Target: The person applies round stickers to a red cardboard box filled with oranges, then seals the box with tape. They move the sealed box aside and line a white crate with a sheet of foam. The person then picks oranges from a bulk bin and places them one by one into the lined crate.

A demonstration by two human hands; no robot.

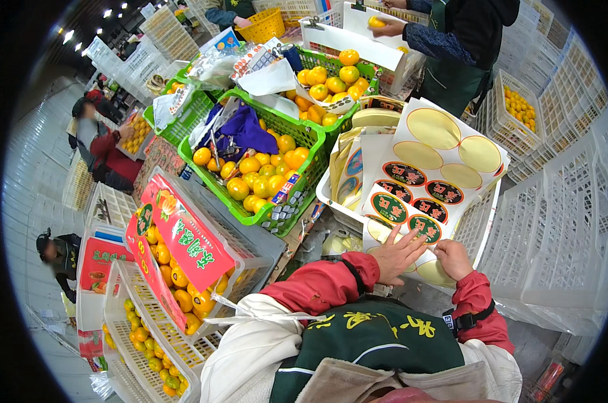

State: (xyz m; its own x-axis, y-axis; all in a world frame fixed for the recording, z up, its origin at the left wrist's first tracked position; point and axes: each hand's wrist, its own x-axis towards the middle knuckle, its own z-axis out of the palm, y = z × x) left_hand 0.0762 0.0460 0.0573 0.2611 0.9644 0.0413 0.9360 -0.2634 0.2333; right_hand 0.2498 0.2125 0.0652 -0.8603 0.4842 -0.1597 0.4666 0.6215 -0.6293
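A white sheet of oval stickers (445, 193), some black and some green with red rims, lies over a white crate (495, 218) in front of me. Bare pale ovals (433, 129) fill its far part. My left hand (397, 257) rests on the sheet's near end, fingers stretched out and spread, by a green sticker (389, 208). Just right of it, my right hand (454, 259) is closed, its thumb and finger pinched together at the sheet beside another green sticker (425, 228). Whatever is between those fingertips is too small to make out.
Left of the sheet stand green baskets of oranges (260, 171), one with a purple cloth (250, 131). Nearer left are a red-covered crate (190, 235) and a white crate of fruit (143, 329). Empty white crates (559, 221) stack at right. A co-worker's hand (386, 27) holds an orange.
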